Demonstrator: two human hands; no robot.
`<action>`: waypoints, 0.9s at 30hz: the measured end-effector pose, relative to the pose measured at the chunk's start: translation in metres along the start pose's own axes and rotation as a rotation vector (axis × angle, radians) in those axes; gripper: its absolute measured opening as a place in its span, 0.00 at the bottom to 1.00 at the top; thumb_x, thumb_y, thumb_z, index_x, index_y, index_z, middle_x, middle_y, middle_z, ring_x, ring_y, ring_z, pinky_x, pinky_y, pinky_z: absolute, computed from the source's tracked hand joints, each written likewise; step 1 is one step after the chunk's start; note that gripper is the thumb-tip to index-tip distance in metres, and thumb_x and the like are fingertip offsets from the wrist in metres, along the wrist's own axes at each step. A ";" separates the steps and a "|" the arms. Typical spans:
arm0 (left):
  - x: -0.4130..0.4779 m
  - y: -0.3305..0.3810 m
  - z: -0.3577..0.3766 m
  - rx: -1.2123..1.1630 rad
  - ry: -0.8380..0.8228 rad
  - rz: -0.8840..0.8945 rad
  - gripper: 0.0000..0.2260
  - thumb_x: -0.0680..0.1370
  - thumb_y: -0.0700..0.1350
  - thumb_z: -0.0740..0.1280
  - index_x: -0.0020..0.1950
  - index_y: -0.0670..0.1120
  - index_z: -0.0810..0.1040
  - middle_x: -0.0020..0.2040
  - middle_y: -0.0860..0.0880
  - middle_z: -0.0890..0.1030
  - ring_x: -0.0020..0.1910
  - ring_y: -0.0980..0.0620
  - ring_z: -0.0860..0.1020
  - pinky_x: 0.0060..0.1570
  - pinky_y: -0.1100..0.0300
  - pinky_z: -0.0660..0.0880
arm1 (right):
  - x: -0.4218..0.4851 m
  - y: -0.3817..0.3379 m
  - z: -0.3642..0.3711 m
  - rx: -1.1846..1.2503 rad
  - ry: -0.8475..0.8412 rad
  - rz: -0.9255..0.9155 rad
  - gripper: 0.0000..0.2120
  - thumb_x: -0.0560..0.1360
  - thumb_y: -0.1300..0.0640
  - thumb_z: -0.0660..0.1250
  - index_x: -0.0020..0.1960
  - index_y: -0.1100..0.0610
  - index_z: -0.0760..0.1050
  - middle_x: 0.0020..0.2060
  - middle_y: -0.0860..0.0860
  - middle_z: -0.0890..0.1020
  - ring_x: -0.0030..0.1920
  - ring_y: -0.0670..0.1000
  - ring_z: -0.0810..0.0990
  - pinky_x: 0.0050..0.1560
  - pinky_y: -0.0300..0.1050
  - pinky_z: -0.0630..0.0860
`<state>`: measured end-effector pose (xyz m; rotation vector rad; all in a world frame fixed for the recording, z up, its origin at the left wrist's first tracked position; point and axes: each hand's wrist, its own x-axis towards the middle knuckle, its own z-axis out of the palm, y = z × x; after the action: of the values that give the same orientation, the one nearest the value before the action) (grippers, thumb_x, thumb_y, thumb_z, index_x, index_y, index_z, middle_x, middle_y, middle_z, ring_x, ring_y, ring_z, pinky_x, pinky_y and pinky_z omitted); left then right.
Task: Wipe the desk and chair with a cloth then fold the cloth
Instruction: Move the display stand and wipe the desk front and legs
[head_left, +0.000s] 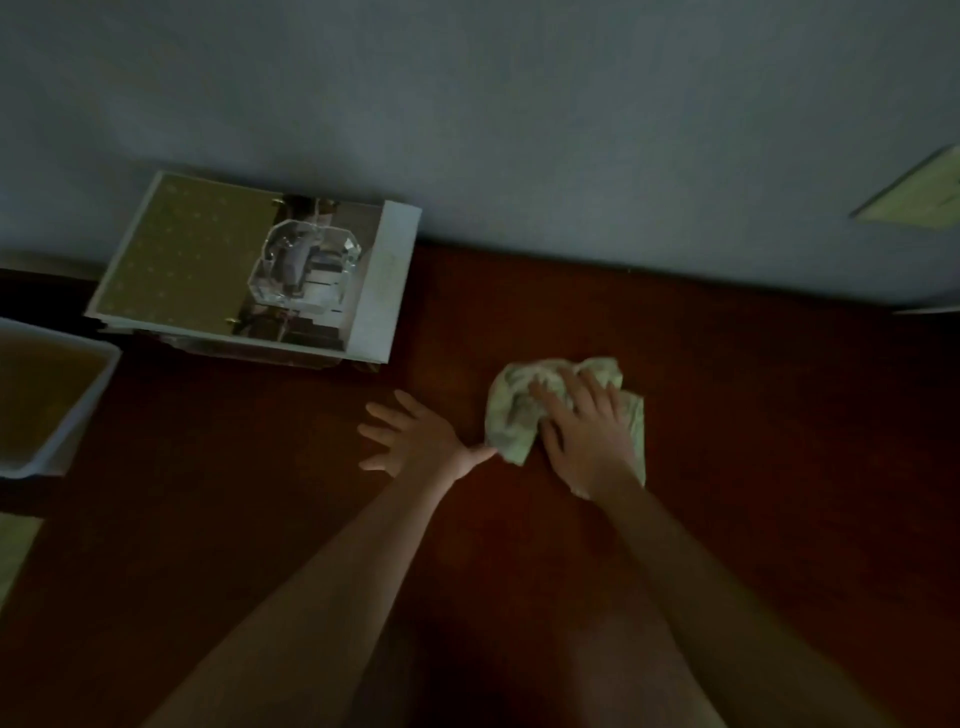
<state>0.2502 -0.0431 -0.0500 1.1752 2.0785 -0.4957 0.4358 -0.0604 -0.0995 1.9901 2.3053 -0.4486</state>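
Pressing the crumpled cloth onto the desk (right hand).

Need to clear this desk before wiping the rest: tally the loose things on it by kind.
Cloth, under the right hand: 1
Glass dish: 1
Book stack under the dish: 1
White tray at the left edge: 1
Total: 4
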 end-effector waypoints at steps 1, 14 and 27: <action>-0.001 0.005 0.002 -0.003 0.000 0.007 0.63 0.62 0.69 0.72 0.75 0.42 0.32 0.74 0.33 0.35 0.74 0.31 0.42 0.67 0.34 0.56 | 0.016 0.007 -0.005 -0.007 0.018 0.026 0.26 0.77 0.43 0.46 0.74 0.44 0.59 0.75 0.54 0.60 0.75 0.59 0.54 0.72 0.58 0.48; 0.008 0.008 0.013 -0.119 0.143 0.026 0.62 0.60 0.61 0.78 0.77 0.46 0.37 0.76 0.35 0.40 0.74 0.30 0.44 0.69 0.39 0.59 | 0.090 0.069 -0.030 0.008 0.081 0.041 0.24 0.81 0.44 0.48 0.76 0.45 0.54 0.76 0.56 0.56 0.75 0.59 0.51 0.73 0.59 0.45; -0.029 0.033 0.035 0.060 0.202 0.293 0.40 0.73 0.63 0.66 0.78 0.52 0.50 0.77 0.40 0.44 0.76 0.38 0.49 0.71 0.44 0.59 | -0.165 0.077 0.035 -0.107 -0.042 -0.163 0.22 0.80 0.42 0.46 0.72 0.43 0.61 0.72 0.55 0.65 0.72 0.58 0.59 0.72 0.59 0.54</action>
<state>0.3020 -0.0651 -0.0533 1.5906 2.0197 -0.3116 0.5332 -0.2184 -0.1075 1.7378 2.4204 -0.3635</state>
